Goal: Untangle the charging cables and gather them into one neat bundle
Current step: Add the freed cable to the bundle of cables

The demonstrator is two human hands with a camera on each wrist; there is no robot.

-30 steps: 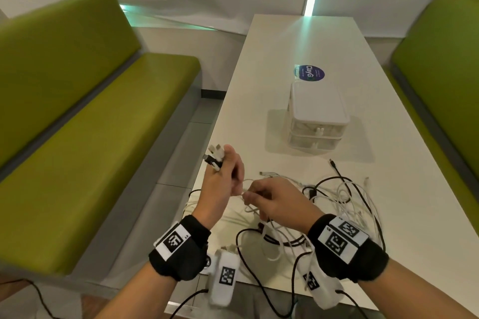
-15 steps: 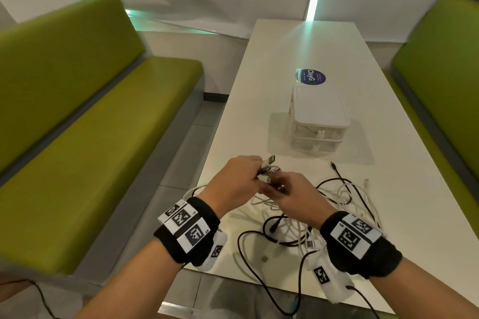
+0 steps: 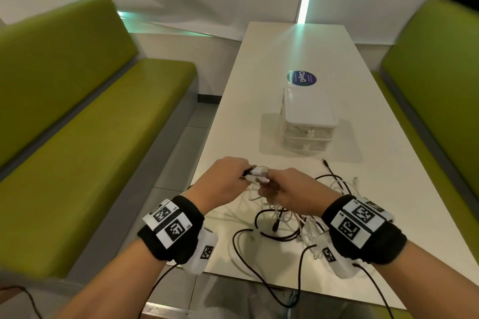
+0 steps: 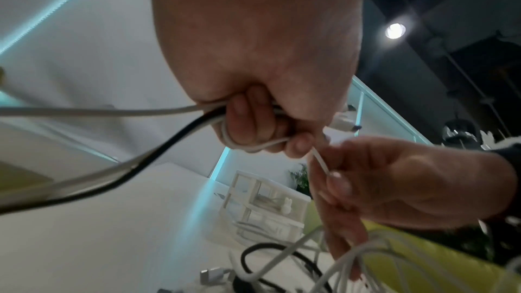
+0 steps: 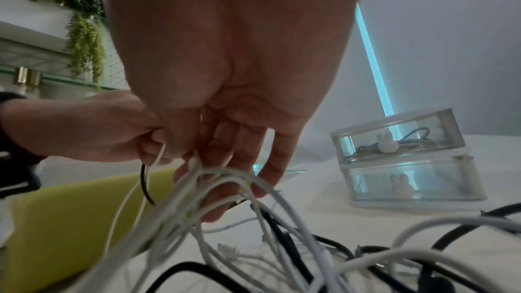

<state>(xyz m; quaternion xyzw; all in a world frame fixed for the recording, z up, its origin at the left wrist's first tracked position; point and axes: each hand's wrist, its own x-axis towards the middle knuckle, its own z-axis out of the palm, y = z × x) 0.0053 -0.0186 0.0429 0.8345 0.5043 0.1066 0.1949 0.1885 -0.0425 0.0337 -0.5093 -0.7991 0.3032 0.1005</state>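
In front of the small drawer box (image 3: 308,122), on the white counter (image 3: 272,65), lies the cable tangle (image 3: 298,220); above its near-left side the left hand (image 3: 223,181) grips several plug ends (image 3: 255,175), the right hand (image 3: 298,190) pinching one white strand

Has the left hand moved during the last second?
Yes. The left hand has swung right, away from the table's left edge and toward the drawer box, meeting the right hand over the cables.
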